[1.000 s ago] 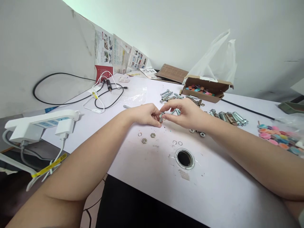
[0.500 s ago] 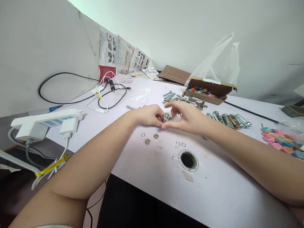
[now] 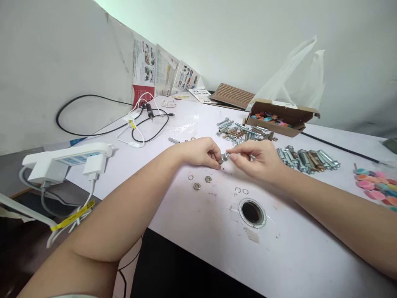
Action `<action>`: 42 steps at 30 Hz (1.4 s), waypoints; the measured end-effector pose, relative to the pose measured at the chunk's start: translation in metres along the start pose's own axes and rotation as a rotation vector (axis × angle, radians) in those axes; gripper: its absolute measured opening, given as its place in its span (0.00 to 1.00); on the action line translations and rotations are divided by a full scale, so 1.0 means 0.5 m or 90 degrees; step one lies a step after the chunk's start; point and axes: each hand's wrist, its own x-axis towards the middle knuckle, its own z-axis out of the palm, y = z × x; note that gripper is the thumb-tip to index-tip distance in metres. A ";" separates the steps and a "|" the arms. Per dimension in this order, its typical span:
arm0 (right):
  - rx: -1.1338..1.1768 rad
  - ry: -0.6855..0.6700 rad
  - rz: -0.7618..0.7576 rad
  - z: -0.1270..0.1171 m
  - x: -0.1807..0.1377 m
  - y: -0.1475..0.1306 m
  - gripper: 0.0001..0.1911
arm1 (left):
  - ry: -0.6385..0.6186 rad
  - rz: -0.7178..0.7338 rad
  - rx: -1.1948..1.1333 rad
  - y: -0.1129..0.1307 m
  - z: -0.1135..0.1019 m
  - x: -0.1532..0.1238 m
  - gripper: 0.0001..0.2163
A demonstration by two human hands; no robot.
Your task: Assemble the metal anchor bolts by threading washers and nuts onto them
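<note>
Both my hands meet over the middle of the white table (image 3: 192, 231). My left hand (image 3: 198, 152) is closed, its fingertips pinching a small silver bolt with a nut (image 3: 224, 157). My right hand (image 3: 259, 159) pinches the same bolt from the other side. Just in front of my left hand lie two loose hex nuts (image 3: 202, 182) and a washer (image 3: 190, 177). Two small washers (image 3: 241, 190) lie nearer my right wrist, above a round cable hole (image 3: 252, 212) in the table.
A heap of bolts (image 3: 237, 131) and a row of anchor bolts (image 3: 307, 158) lie behind my hands. A cardboard box (image 3: 282, 118) with coloured pieces, a plastic bag (image 3: 291, 78), coloured discs (image 3: 376, 186), cables (image 3: 142, 124) and a power strip (image 3: 65, 159) surround them.
The right hand's fingers have shifted round the bolt, from cupping over it to pinching its end. The view has drifted slightly; the left hand keeps its grip.
</note>
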 end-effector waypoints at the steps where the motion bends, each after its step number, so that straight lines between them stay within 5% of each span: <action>1: -0.005 0.031 0.012 0.001 -0.002 0.000 0.14 | -0.003 -0.004 -0.003 -0.001 0.000 0.000 0.13; 4: 0.025 0.028 0.056 0.008 -0.006 0.001 0.10 | 0.005 -0.021 0.020 -0.002 -0.002 -0.001 0.13; 7: 0.051 -0.011 0.043 0.021 -0.002 0.008 0.22 | 0.016 -0.026 0.047 -0.004 -0.001 -0.001 0.13; 12: -0.016 0.035 -0.010 0.033 0.010 0.044 0.13 | 0.016 0.019 0.125 -0.009 -0.007 0.000 0.13; 16: -0.029 0.033 0.049 0.030 0.012 0.067 0.13 | 0.062 0.023 0.185 -0.008 -0.027 -0.008 0.13; 21: -0.054 -0.012 0.055 0.030 0.015 0.065 0.13 | 0.092 -0.049 0.113 -0.002 -0.038 -0.020 0.15; 25: -0.092 -0.044 0.063 0.027 0.015 0.059 0.23 | 0.150 -0.060 0.071 0.003 -0.035 -0.021 0.15; 30: -0.044 0.010 -0.007 0.021 0.011 0.069 0.20 | 0.166 -0.093 0.032 0.003 -0.036 -0.020 0.15; 33: -0.089 0.023 -0.047 0.024 0.010 0.074 0.10 | 0.177 -0.091 0.028 0.000 -0.037 -0.019 0.15; 37: -0.116 -0.017 0.049 0.027 0.010 0.070 0.22 | 0.171 -0.086 0.009 -0.003 -0.037 -0.019 0.15; 42: -0.075 0.008 -0.021 0.025 0.007 0.061 0.14 | 0.180 -0.078 -0.009 -0.001 -0.041 -0.023 0.14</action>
